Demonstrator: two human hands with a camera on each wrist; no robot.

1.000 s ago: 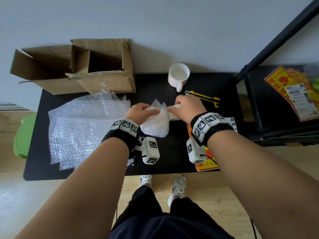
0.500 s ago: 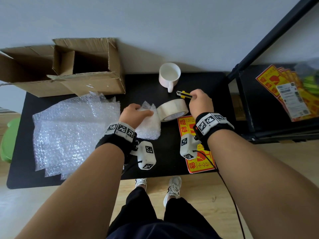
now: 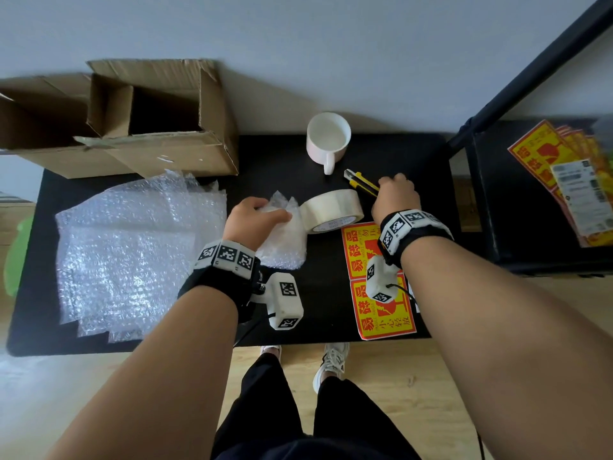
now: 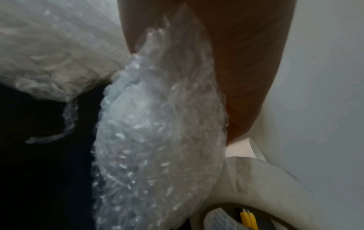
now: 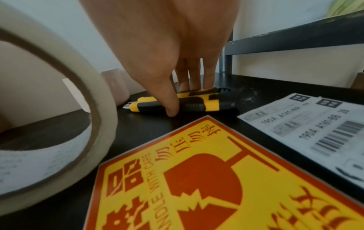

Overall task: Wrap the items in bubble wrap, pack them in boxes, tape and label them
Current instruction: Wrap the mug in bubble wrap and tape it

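My left hand (image 3: 262, 212) grips a small bundle wrapped in bubble wrap (image 3: 283, 240) that rests on the black table (image 3: 285, 167); what is inside is hidden. Up close, the bundle (image 4: 157, 140) sits under my palm. A roll of clear tape (image 3: 331, 210) stands on edge just right of it. My right hand (image 3: 393, 190) reaches down to a yellow-and-black utility knife (image 3: 360, 182) lying on the table. The thumb (image 5: 170, 107) is on the near side of the knife (image 5: 199, 102) and the fingers on its far side, pinching it.
A white mug (image 3: 328, 137) stands behind the tape. Two open cardboard boxes (image 3: 159, 127) sit at the back left, with loose bubble wrap sheets (image 3: 132, 247) in front. Fragile stickers (image 3: 374, 287) and a shipping label (image 5: 315, 132) lie near my right wrist. A black shelf (image 3: 517, 210) stands at the right.
My right hand left the bundle and moved right to the utility knife. The tape roll now shows beside the bundle. My left hand stays on the bundle.
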